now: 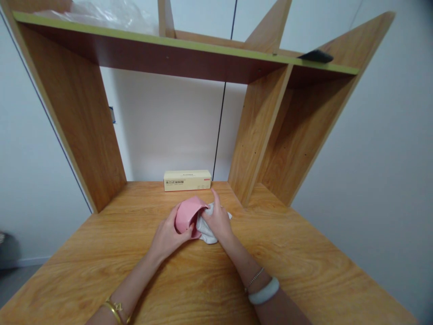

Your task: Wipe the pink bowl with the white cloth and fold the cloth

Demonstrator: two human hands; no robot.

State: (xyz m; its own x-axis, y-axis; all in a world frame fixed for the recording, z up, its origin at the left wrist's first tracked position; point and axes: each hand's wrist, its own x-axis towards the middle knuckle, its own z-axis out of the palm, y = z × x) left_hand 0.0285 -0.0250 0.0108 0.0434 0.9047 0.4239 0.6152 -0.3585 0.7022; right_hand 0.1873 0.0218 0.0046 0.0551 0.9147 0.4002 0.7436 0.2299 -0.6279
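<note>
A pink bowl-like container (189, 212) is tilted on its side above the table, its opening turned to the right. My left hand (170, 232) wraps around it from the left, with the thumb at the rim. In my right hand (219, 222) is a pale grey-white cloth (207, 233), bunched against the container's open side. The right index finger points up, away from the cloth, while the other fingers are partly hidden by the hand and the cloth. How far the cloth reaches inside the container cannot be seen.
A cream cling film box (187, 181) lies at the back of the wooden table (209, 284), just beyond my hands. Wooden uprights (259, 135) and a shelf (203, 52) frame the back. Clear plastic wrapping (111, 16) and a dark flat object (317, 56) rest on the shelf.
</note>
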